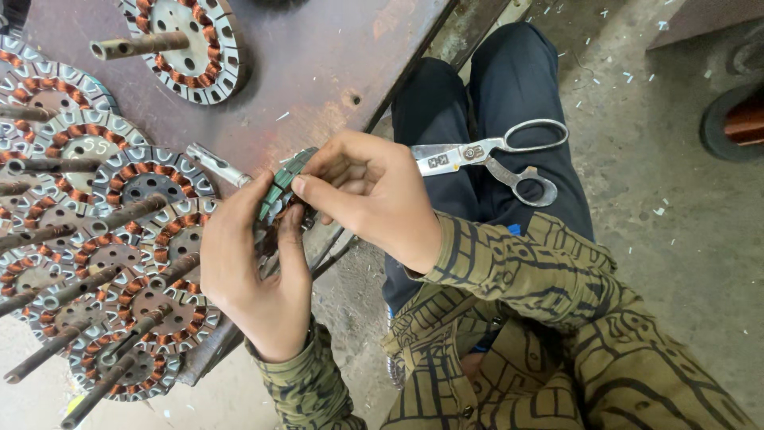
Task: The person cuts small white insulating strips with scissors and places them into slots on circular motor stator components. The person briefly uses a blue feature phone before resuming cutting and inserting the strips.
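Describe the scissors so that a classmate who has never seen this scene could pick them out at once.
Start at the rusty brown metal table, crowded with copper-wound round stators. Move right, off its edge, to the person's dark trousers. The scissors lie across that lap beside the right hand: bare silver metal with two loop handles, the only tool not on the table.

Both hands meet over the bench edge: the left hand [253, 275] cradles a wound stator [280, 191] from below, the right hand [370, 191] pinches its rim. Scissors [493, 155] lie on the lap. More stators [95, 239] crowd the bench [334, 56].
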{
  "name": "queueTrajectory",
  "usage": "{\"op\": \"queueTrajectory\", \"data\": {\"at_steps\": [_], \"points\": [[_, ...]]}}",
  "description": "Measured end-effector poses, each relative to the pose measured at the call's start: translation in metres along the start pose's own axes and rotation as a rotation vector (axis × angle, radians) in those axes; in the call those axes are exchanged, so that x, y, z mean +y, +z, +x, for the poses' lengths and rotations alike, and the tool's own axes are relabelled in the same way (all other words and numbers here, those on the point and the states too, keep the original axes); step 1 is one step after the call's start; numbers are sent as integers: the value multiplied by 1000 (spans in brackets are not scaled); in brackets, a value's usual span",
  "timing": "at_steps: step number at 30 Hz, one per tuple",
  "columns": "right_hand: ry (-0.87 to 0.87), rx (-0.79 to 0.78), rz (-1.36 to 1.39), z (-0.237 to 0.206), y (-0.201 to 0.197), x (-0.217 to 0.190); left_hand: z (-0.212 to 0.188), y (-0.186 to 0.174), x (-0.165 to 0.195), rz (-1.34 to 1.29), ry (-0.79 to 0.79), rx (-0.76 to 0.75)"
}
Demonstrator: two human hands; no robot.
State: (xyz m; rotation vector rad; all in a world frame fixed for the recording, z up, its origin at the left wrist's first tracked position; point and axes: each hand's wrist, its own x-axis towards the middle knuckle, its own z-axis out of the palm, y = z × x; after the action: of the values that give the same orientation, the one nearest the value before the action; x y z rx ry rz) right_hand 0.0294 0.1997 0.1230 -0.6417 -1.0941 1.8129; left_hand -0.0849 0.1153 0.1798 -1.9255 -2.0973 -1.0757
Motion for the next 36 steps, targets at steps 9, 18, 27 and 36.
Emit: {"op": "queueTrajectory", "data": {"at_steps": [9, 18, 27, 36], "points": [[-311, -138, -430, -20, -10, -47, 6, -6, -13, -90, -63, -24], [134, -1260, -555, -78, -47, -141, -1, -7, -28, -124, -73, 10], [661, -1432, -1042, -96, -45, -154, -4, -3, -32, -111, -47, 35], [59, -1442, -787, -66, -59, -162, 9, -13, -20, -135, -28, -122]]}}
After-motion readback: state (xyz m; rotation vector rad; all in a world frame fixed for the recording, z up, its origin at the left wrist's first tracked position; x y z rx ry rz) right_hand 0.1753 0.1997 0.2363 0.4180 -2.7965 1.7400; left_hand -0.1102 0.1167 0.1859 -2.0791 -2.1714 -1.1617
